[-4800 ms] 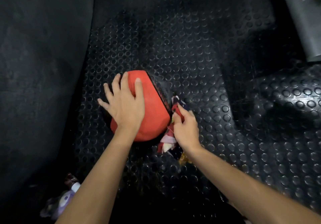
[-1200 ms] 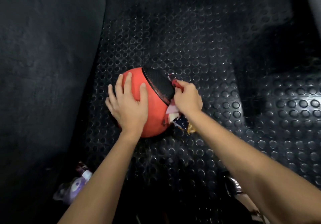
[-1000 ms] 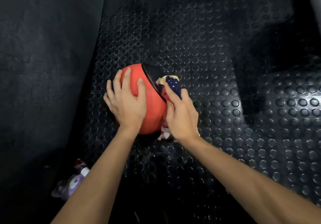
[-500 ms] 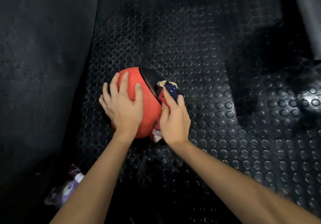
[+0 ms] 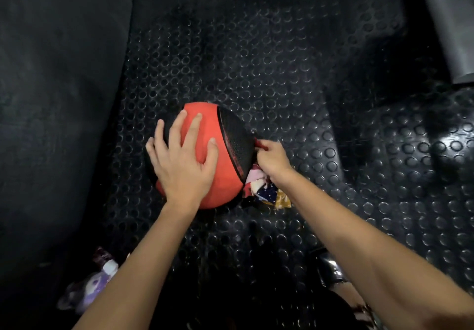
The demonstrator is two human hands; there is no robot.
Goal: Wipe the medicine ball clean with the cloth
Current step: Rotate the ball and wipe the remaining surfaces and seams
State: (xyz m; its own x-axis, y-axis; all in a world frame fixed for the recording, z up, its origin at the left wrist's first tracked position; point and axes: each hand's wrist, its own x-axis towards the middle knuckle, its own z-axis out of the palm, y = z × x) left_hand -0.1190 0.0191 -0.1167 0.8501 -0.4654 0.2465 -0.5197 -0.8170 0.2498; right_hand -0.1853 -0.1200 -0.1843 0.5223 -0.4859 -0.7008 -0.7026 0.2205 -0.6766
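Note:
A red medicine ball (image 5: 220, 176) with a black textured panel sits on the studded black rubber floor, middle of the view. My left hand (image 5: 180, 161) lies flat on its red left side, fingers spread. My right hand (image 5: 272, 159) grips a patchwork cloth (image 5: 264, 191) of red, pink, navy and yellow pieces and holds it against the ball's right side, at the edge of the black panel. Most of the cloth hangs below my right wrist.
The studded mat (image 5: 282, 73) stretches around the ball. A dark smooth mat (image 5: 56, 99) rises on the left. A purple and white spray bottle (image 5: 92, 286) lies at the lower left. A grey post (image 5: 451, 22) stands at the upper right.
My right hand slid with the cloth from the ball's top down to its right side. The ball turned a little, showing more black panel. My left hand stayed on the red side.

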